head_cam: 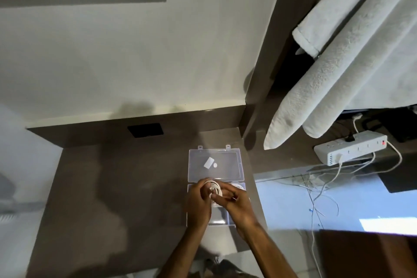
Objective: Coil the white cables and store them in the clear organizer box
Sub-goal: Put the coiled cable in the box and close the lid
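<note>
The clear organizer box (230,221) lies open on the brown desk, its lid (215,166) flat behind it with a small white label and dot on it. Both my hands are over the box's compartments. My left hand (198,205) and my right hand (237,204) together grip a coiled white cable (215,188) held just above the box. Another white coil (237,186) shows in the far right compartment, partly hidden by my right hand.
The brown desk (112,198) ends right beside the box. A white power strip (349,148) with several plugged cables sits on a lower shelf to the right, wires trailing to the floor. White towels (338,63) hang above right. A black wall socket (145,130) is behind.
</note>
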The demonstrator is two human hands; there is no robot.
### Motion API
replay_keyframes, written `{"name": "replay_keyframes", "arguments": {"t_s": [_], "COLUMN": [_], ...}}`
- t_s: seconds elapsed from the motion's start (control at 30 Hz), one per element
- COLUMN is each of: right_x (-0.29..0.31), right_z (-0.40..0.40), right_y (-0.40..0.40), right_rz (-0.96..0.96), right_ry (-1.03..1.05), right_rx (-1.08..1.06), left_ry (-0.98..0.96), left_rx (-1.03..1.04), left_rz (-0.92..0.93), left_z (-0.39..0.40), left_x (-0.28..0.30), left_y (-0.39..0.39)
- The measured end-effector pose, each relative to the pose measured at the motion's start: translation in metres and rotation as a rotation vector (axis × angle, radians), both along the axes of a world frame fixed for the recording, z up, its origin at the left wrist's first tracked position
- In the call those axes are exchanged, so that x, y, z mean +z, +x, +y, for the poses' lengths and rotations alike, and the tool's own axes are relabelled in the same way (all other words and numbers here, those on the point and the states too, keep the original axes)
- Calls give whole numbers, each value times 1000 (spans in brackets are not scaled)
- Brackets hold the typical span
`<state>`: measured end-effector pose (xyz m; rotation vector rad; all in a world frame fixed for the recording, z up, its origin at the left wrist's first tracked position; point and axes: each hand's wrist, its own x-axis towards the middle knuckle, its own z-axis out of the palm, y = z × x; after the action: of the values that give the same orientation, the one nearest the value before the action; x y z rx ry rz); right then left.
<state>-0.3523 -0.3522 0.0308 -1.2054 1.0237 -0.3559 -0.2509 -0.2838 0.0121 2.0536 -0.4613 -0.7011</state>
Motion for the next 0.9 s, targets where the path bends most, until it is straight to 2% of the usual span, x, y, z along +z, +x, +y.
{"name": "replay_keyframes", "arguments": {"t_s": [0.07, 0.13, 0.2, 0.23, 0.3, 0.43, 0.63, 0.73, 0.83, 0.9], "right_x": [-18, -35, -51, -58, -69, -81, -82, -84, -89, -93], "right_z": [0, 2, 4, 6, 10, 27, 36, 35, 33, 32], "right_y": [-9, -15, -19, -20, -20, -20, -16, -15, -17, -19], "right_rz": [18, 37, 102, 137, 230, 574, 740, 772, 804, 848], "right_ry": [92, 187, 206, 203, 152, -116, -284, -353, -377, -368], "right_rx": [-99, -224, -300, -312, -312, -118, -39, 25, 71, 109], "left_ry": [45, 76, 75, 84, 115, 144, 239, 318, 292, 319], "left_rx": [-39, -87, -102, -87, -10, 79, -55, -68, -49, -63], "left_rz": [79, 261, 437, 448, 385, 290, 10, -46, -10, -59], "left_z": [1, 7, 15, 19, 25, 28, 31, 30, 27, 26], "left_x": [-18, -35, -51, -58, -71, -78, -71, -69, -76, -81], "left_y": [-3, -4, -6, -7, -11, -19, -30, -32, -33, -35]}}
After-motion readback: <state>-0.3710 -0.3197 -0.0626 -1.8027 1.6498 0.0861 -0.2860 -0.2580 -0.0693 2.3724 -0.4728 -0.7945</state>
